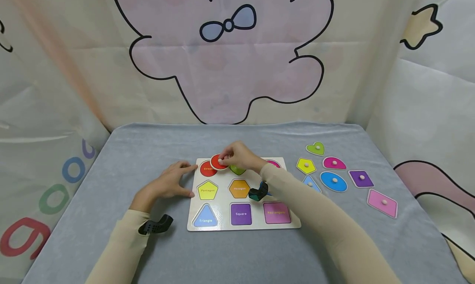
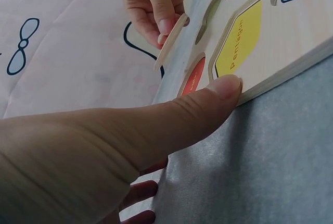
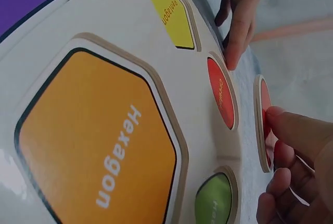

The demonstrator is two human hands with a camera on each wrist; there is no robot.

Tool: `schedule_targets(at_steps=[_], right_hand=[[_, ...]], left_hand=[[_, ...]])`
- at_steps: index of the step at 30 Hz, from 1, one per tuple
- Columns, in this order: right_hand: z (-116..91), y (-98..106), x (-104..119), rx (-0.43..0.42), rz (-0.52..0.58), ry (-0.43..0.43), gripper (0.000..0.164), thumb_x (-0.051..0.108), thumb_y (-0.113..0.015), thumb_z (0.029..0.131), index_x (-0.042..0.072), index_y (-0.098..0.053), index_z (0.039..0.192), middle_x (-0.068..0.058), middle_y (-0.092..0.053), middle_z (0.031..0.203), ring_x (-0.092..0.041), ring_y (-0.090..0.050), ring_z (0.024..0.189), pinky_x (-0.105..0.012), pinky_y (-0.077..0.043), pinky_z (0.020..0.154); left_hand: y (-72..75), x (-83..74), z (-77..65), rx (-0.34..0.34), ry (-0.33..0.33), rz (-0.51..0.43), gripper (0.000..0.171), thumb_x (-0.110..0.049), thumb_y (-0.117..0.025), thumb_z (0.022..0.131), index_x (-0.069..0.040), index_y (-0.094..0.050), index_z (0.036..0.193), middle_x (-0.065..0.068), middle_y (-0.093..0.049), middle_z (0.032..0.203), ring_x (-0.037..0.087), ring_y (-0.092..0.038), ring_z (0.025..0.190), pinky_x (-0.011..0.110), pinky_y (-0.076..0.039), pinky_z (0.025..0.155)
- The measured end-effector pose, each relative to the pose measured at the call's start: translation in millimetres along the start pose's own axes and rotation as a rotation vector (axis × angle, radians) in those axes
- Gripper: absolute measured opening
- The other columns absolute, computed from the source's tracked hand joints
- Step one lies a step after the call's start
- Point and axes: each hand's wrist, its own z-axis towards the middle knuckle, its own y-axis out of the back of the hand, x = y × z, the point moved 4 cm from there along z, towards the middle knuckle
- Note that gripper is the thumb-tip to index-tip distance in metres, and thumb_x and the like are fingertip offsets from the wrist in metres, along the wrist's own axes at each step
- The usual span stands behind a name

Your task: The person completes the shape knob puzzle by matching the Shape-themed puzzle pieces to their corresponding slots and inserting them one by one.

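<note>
My right hand (image 1: pixel 241 157) pinches a red circle puzzle piece (image 1: pixel 215 162) by its knob. The piece is raised above the top left of a pale wooden shape board (image 1: pixel 224 210), tilted and apart from it in the right wrist view. Just left of the piece is the red recess marked Circular (image 3: pixel 221 92). My left hand (image 1: pixel 168 181) lies along the board's left edge, its thumb (image 2: pixel 226 86) touching the rim beside the yellow pentagon recess (image 2: pixel 242 39). Its fingers are spread and hold nothing. My right hand partly covers the green heart recess (image 1: pixel 237 170).
Loose knobbed pieces lie on the grey cloth right of the board: a green heart (image 1: pixel 314 149), yellow pentagon (image 1: pixel 306 165), pink semicircle (image 1: pixel 334 163), blue oval (image 1: pixel 333 181), blue triangle (image 1: pixel 311 183), purple square (image 1: pixel 361 179) and pink rectangle (image 1: pixel 382 203). Printed curtains surround the table.
</note>
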Motion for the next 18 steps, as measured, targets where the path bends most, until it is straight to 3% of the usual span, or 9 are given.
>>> schedule_targets(at_steps=[18], right_hand=[[13.1, -27.0, 5.9, -0.003, -0.043, 0.018, 0.011, 0.014, -0.077, 0.090, 0.005, -0.080, 0.096, -0.003, -0.068, 0.080, -0.011, -0.053, 0.073, -0.017, -0.042, 0.065]], left_hand=[[1.1, 2.5, -0.7, -0.012, -0.068, 0.013, 0.094, -0.041, -0.088, 0.076, -0.013, -0.043, 0.154, 0.020, -0.044, 0.148, 0.040, -0.040, 0.136, 0.063, -0.034, 0.113]])
